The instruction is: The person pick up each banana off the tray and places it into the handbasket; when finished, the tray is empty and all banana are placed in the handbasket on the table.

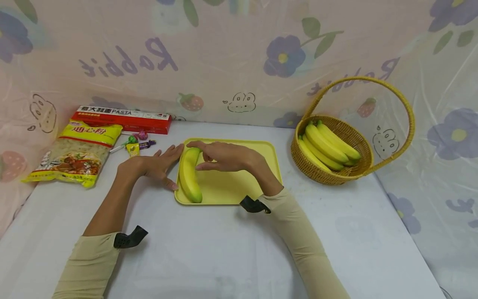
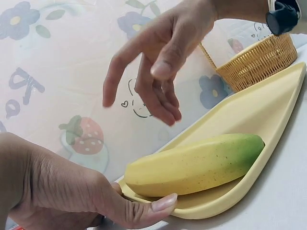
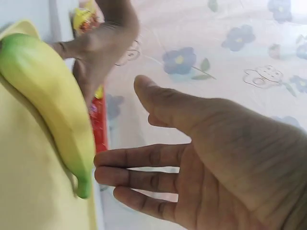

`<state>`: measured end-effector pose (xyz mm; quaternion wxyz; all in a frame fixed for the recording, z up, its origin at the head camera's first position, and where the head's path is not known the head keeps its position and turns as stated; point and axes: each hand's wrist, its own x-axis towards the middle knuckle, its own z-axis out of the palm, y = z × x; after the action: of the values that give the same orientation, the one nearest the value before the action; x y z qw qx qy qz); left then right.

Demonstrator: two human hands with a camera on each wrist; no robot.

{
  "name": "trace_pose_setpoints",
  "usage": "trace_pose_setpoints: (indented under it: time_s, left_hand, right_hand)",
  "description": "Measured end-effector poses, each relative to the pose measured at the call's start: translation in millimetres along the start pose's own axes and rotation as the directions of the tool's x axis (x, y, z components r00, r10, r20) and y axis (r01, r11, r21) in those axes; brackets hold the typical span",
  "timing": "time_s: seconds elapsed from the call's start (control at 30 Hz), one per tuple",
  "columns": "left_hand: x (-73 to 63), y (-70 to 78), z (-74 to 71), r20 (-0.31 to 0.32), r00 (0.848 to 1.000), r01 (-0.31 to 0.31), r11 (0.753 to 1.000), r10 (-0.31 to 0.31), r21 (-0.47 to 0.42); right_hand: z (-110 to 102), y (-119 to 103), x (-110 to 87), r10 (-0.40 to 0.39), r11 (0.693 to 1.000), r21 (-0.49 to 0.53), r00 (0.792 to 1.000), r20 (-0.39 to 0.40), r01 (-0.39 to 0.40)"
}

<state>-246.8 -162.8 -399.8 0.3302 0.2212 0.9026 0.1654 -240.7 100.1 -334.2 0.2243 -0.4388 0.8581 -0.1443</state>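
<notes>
A yellow banana (image 1: 189, 176) with green ends lies along the left side of a pale yellow tray (image 1: 231, 187). My left hand (image 1: 157, 166) rests at the tray's left edge with its fingers spread. In the left wrist view its thumb (image 2: 165, 203) touches the tray rim beside the banana. Over the banana's far end hovers my right hand (image 1: 228, 157), fingers loosely bent and thumb apart. The left wrist view shows a gap between that hand and the banana. Nothing is in the right palm (image 3: 230, 158).
A wicker basket (image 1: 332, 176) with a tall handle holds several bananas (image 1: 326, 143) to the right of the tray. At left lie a yellow pasta bag (image 1: 80, 151), a red pasta box (image 1: 145, 122) and several wrapped candies (image 1: 136, 145). A patterned curtain (image 1: 224, 62) hangs behind the table.
</notes>
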Motion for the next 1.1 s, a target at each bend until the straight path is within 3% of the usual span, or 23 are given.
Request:
trace_pose_setpoints:
  time_s: [0.37,0.63,1.1]
  left_hand:
    - [-0.8,-2.9,0.9,-0.005,1.0,-0.031,0.999,0.031,-0.016]
    - [-2.1,0.4,0.1,0.001,1.0,-0.03,1.0,0.03,0.001]
    - [-1.5,2.5,0.0,0.0,1.0,-0.026,1.0,0.026,0.007]
  right_hand:
    - [28.3,-3.3,27.2,0.024,1.0,0.005,0.988,0.154,-0.025]
    - [32.1,-5.2,32.1,0.016,0.996,-0.094,0.985,0.172,0.0]
    - [29.9,-6.3,30.4,0.055,0.991,-0.133,0.984,0.169,-0.033]
